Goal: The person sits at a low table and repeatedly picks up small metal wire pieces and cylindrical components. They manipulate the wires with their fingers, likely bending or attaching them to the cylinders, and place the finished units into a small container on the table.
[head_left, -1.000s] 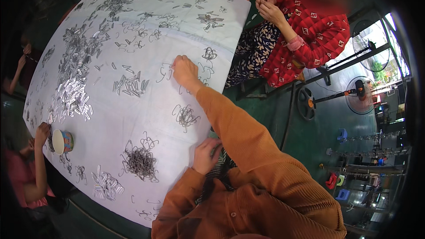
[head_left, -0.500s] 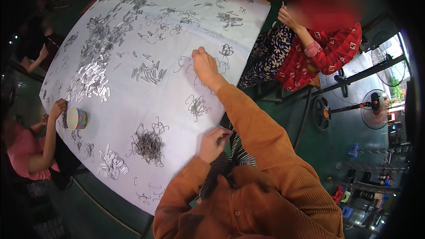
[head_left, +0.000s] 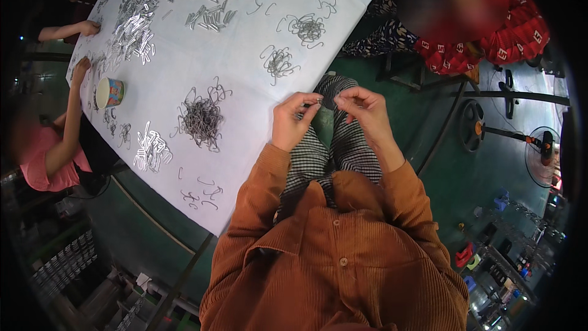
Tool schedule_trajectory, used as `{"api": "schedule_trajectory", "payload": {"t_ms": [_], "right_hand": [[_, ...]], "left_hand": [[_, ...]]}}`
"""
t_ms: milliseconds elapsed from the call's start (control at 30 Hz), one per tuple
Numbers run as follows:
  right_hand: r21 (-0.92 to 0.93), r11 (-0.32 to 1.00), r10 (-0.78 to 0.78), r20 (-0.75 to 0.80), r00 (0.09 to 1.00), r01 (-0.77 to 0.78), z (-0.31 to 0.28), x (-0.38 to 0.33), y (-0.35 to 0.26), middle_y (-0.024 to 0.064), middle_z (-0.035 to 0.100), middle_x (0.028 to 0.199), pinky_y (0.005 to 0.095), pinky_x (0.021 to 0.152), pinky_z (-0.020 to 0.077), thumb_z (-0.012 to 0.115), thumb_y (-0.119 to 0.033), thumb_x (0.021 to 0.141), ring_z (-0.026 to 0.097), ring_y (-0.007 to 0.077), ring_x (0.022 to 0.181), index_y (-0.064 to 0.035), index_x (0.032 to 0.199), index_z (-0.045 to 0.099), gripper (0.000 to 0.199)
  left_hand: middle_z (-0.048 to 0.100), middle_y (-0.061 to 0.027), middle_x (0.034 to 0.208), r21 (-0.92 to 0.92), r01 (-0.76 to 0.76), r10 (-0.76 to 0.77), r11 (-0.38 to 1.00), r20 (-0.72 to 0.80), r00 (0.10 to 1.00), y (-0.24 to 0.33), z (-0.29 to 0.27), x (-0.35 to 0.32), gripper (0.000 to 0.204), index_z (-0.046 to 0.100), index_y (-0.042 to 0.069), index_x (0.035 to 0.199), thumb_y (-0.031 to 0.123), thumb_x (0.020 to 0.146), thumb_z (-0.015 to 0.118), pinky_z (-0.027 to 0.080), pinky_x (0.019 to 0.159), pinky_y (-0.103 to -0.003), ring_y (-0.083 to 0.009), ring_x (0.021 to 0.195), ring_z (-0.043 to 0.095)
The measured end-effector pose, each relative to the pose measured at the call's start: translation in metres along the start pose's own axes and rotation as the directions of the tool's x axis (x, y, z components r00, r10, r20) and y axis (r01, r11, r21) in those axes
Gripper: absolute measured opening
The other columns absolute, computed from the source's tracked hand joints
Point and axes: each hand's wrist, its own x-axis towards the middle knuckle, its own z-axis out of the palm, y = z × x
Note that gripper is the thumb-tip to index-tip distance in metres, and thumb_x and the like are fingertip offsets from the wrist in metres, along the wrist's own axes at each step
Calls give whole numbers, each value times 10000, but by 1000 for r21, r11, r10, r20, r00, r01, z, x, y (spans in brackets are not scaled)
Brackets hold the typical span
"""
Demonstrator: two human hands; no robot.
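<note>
At the table's near edge, above my lap, my left hand (head_left: 296, 119) is closed in a pinch, with a small metal piece (head_left: 319, 100) at its fingertips. Facing it a short gap away, my right hand (head_left: 369, 113) also pinches with thumb and forefinger; what it holds, if anything, is too small to make out. Left of my left hand lies a dense pile of dark bent wire hooks (head_left: 202, 119). Beyond my hands are a looser heap of wire hooks (head_left: 278, 64) and another hook heap (head_left: 307, 28) farther off.
Flat silvery metal clips (head_left: 152, 152) form a pile at the near left. More clips (head_left: 210, 15) and a large clip heap (head_left: 138, 30) lie farther away. A paper tub (head_left: 110, 93) stands near a co-worker's hand (head_left: 81, 70). Another person in red (head_left: 484, 30) sits at the right.
My right hand has come back from the hooks on the table to beside my left hand, which stays pinched. The view has tilted down toward my lap.
</note>
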Motion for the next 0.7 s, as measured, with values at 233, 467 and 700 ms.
{"api": "schedule_trajectory", "payload": {"t_ms": [233,467,700], "right_hand": [[131,988,69,56,996,-76,-1,5,26,12,637,985,232,694,461,760,-95,820,580,80,836,-11,879,723,109],[97,994,-49,30,998,46,6,15,35,28,627,977,242,770,493,744,-53,823,597,106,857,17,875,707,95],[182,961,-223,57,973,210,14,10,40,78,643,1033,244,828,517,679,11,867,636,119,930,24,932,649,72]], "left_hand": [[675,-56,903,-42,110,-107,993,69,992,5,2,3,342,627,-4,1161,-66,829,683,535,759,-239,-95,859,636],[672,-53,876,-115,187,-183,976,41,982,9,5,0,356,621,8,1171,-54,827,689,538,727,-226,-94,820,637],[671,-61,919,-98,152,-144,983,91,985,11,1,0,347,618,6,1155,-43,819,691,553,755,-250,-117,877,646]]}}
